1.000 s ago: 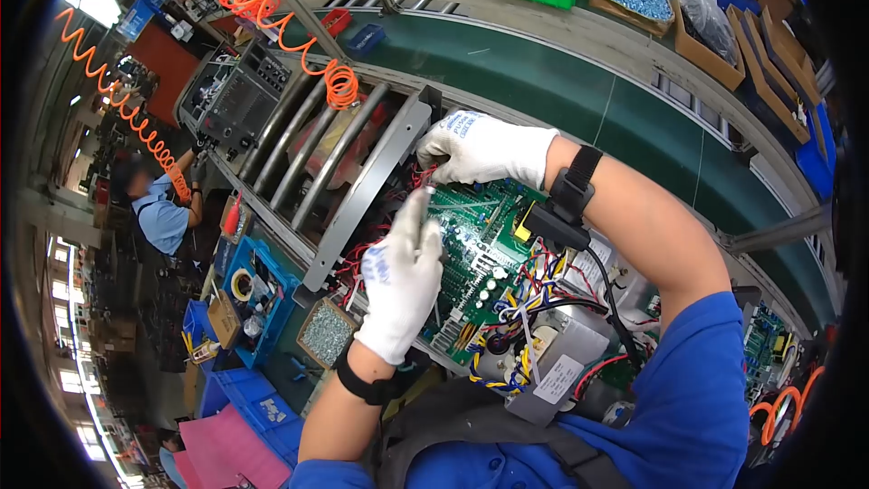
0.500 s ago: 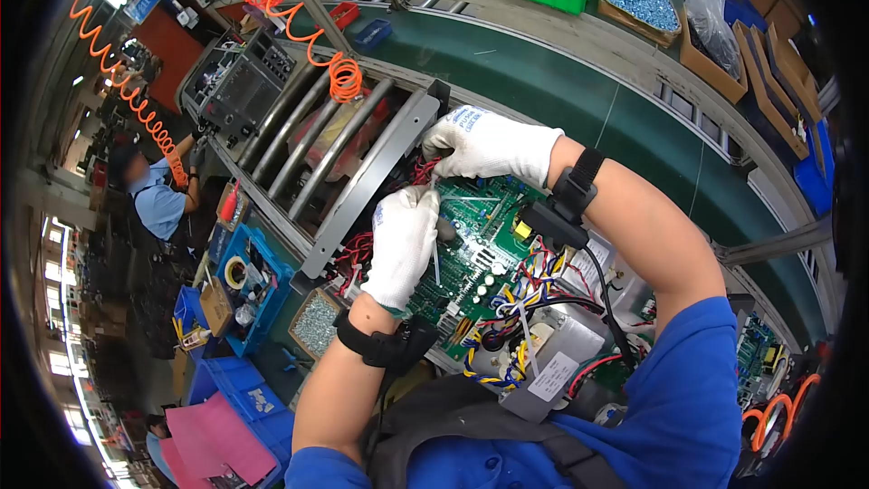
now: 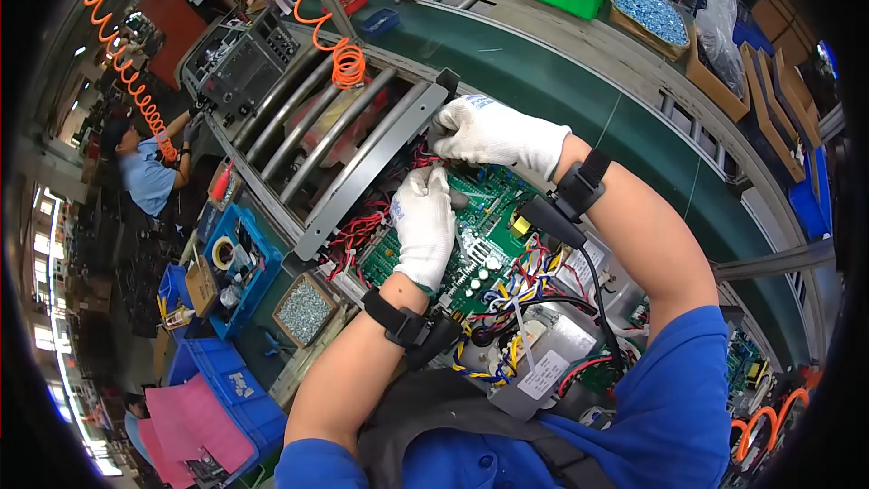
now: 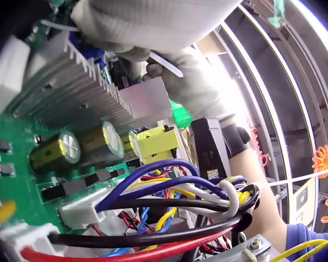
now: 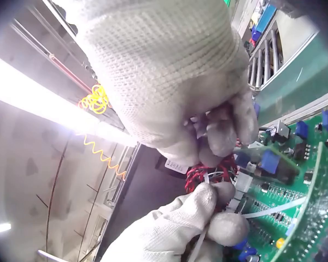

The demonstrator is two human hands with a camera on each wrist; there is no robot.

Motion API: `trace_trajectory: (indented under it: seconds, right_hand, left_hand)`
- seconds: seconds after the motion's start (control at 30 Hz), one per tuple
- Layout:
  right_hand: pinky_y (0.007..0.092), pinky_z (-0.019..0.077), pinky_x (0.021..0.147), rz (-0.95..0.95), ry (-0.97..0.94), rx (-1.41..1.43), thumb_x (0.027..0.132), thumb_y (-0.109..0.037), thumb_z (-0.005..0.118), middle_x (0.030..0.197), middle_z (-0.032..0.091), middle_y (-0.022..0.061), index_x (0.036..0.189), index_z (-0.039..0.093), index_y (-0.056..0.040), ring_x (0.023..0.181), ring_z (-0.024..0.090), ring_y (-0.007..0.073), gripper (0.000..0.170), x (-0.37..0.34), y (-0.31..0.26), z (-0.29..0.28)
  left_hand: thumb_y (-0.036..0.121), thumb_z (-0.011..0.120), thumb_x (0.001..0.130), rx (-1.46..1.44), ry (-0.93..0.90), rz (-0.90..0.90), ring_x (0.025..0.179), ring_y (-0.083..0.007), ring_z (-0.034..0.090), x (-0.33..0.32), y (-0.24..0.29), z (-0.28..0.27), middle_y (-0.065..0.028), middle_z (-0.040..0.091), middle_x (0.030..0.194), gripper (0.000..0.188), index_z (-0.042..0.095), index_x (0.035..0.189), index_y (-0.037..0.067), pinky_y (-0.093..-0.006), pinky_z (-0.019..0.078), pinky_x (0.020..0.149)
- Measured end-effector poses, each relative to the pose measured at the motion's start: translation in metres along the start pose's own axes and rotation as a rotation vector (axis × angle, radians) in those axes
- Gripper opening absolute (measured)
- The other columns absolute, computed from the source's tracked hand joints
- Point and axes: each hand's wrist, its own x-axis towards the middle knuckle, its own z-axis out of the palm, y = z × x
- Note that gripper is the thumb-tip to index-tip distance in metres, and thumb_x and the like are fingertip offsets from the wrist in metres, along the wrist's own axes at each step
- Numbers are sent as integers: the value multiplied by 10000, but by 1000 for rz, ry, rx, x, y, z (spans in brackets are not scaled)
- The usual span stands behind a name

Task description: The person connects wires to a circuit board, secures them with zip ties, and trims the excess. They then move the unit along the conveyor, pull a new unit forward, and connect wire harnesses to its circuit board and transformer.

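Both hands wear white knit gloves and meet over red wires (image 5: 195,176) at the edge of a green circuit board (image 3: 496,188). My left hand (image 3: 424,228) pinches a white cable tie (image 5: 198,245) between thumb and finger. Its tail sticks out past the left glove in the left wrist view. Just beyond, my right hand (image 3: 501,136) curls its fingers over the wire bundle, and the gripped part is hidden beneath them. Another white strip (image 5: 279,208) crosses the board. Silver heatsink fins (image 4: 71,90) and capacitors (image 4: 103,143) stand below the left hand.
A grey metal bar (image 3: 376,167) and rollers (image 3: 328,131) lie to the left. Nearer me are bundled coloured cables (image 3: 489,353) and a labelled metal box (image 3: 540,378). Small boxes of screws (image 3: 305,311) and a blue tray (image 3: 262,279) sit at left. A green conveyor (image 3: 579,95) runs behind.
My left hand has come from extended fingers to a pinch beside the right hand at the red wires. The right hand stays at the bundle. The head view has shifted slightly.
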Motion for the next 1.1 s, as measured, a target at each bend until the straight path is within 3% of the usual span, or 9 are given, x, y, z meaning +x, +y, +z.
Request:
trace_trajectory:
  seconds: [0.1, 0.2, 0.3, 0.53, 0.6, 0.7, 0.83, 0.93, 1.1]
  right_hand:
    - [342, 448, 565, -64, 64, 22, 851, -212, 581, 648, 579, 90, 840, 610, 15, 578, 556, 167, 229, -1, 8, 5]
    - [343, 413, 511, 12, 127, -45, 881, -247, 565, 631, 553, 90, 798, 556, 7, 553, 539, 163, 268, -5, 1, -1]
    - [381, 421, 569, -80, 287, -16, 890, -312, 551, 631, 509, 145, 753, 512, 7, 591, 540, 234, 349, -5, 10, -2]
    - [388, 452, 589, 64, 366, -54, 866, -337, 571, 702, 578, 188, 874, 643, -23, 633, 601, 270, 322, -6, 19, 4]
    - [367, 445, 563, 72, 369, 8, 854, -300, 611, 659, 584, 123, 871, 645, -12, 593, 579, 196, 290, -6, 18, 4]
    - [279, 438, 576, -75, 209, 455, 816, -216, 695, 703, 589, -15, 850, 642, -6, 660, 516, 72, 219, -17, 11, -5]
    - [267, 470, 671, -162, 35, 440, 827, -231, 708, 787, 622, 27, 888, 646, 8, 743, 554, 92, 254, -29, 10, -12]
    - [253, 476, 650, -217, 9, 525, 833, -204, 680, 782, 615, 42, 909, 640, 9, 733, 581, 103, 229, -28, 18, -5]
    - [251, 517, 717, -201, -63, 734, 858, -203, 677, 876, 672, 59, 1005, 635, 2, 810, 634, 115, 255, -26, 29, -2]
  left_hand:
    - [207, 554, 969, -27, -92, 6, 424, -75, 429, -4, 3, -6, -82, 677, 707, 265, 633, 1077, -22, -251, 360, 423]
    - [145, 610, 906, 633, -60, 355, 569, -156, 596, -12, 14, -27, -128, 671, 746, 223, 625, 1050, -25, -317, 487, 564]
    - [145, 622, 892, 759, 33, 438, 698, -302, 671, -12, 28, -32, -176, 673, 789, 201, 606, 1019, -10, -383, 514, 651]
    - [148, 598, 917, 875, -50, 425, 824, -359, 680, -7, 23, -26, -190, 690, 902, 197, 540, 1061, 26, -433, 527, 694]
    - [128, 583, 925, 863, -42, 511, 767, -287, 694, -7, 21, -28, -169, 696, 902, 197, 550, 1084, 17, -372, 529, 678]
    - [112, 537, 962, 301, -201, 403, 617, -72, 530, -2, 29, -32, -78, 701, 902, 201, 594, 1090, -32, -215, 448, 586]
    - [120, 543, 972, 31, -355, 21, 688, -15, 507, -12, 62, -44, -66, 690, 915, 221, 619, 1104, -40, -171, 399, 608]
    - [111, 572, 958, 69, -305, 264, 675, -15, 487, 3, 29, -37, -32, 661, 863, 191, 644, 1063, -31, -176, 388, 595]
    - [119, 589, 953, 66, -244, 224, 631, -14, 467, -10, 34, -33, 42, 533, 728, 121, 637, 948, 8, -176, 374, 554]
